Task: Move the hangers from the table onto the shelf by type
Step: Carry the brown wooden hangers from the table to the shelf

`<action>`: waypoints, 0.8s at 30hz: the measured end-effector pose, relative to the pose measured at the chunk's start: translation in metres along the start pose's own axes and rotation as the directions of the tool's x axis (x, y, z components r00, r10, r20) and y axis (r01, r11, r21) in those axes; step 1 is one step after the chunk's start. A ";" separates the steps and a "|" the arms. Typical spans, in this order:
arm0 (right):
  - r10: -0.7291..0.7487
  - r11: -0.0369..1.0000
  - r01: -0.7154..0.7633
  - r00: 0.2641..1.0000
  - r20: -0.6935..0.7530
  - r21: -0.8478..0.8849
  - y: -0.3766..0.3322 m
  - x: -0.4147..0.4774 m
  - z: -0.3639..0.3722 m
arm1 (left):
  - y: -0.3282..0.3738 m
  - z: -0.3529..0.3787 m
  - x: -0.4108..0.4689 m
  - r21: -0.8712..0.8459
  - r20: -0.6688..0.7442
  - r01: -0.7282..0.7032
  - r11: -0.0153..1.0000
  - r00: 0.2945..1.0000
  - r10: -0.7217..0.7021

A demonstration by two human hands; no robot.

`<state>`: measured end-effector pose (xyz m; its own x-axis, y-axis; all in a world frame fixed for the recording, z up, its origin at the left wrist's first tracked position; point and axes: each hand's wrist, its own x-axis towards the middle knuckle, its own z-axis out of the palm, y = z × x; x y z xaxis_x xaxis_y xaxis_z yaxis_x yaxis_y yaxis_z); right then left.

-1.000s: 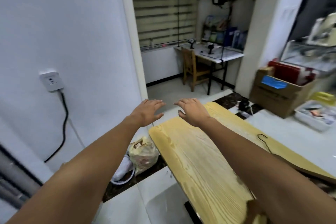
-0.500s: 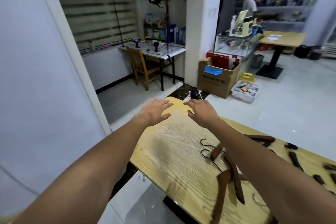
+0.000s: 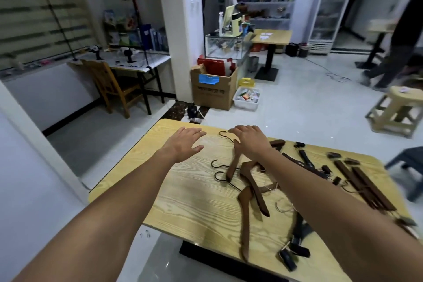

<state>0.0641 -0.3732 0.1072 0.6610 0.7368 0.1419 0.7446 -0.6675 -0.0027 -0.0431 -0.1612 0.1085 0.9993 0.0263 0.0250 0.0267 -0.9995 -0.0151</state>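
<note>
Both hands spread, palm down, gripping nothing. Nearest wooden hanger [image 3: 233, 166] on counter [image 3: 183, 201], just under my right hand [image 3: 250, 144]. Long axis runs toward 7 o'clock. My left hand [image 3: 183, 145] farther off, at 9.

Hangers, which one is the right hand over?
The farthest curved hanger, its hook sticking out beside the fingertips of the right hand. The other two curved hangers lie nearer the camera.
</note>
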 end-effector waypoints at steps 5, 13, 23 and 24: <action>0.072 0.997 -0.072 0.997 0.009 -0.010 0.019 -0.020 0.001 | 0.019 0.006 0.015 -0.009 0.019 -0.054 0.999 0.998 0.054; 0.139 0.990 -0.139 0.990 0.018 -0.025 0.056 -0.039 0.004 | 0.046 0.012 0.044 -0.027 0.015 -0.119 0.993 0.993 0.119; 0.177 0.984 -0.178 0.983 0.054 0.012 0.105 -0.019 0.028 | 0.062 0.022 0.097 -0.040 0.046 -0.125 0.991 0.991 0.127; 0.179 0.984 -0.180 0.982 0.063 0.014 0.110 -0.015 0.030 | 0.063 0.023 0.103 -0.037 0.049 -0.125 0.991 0.991 0.127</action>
<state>0.1385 -0.4548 0.0752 0.7881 0.6107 0.0767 0.6145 -0.7878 -0.0417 0.0617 -0.2208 0.0874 0.9947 -0.0997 -0.0262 -0.0992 -0.9949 0.0188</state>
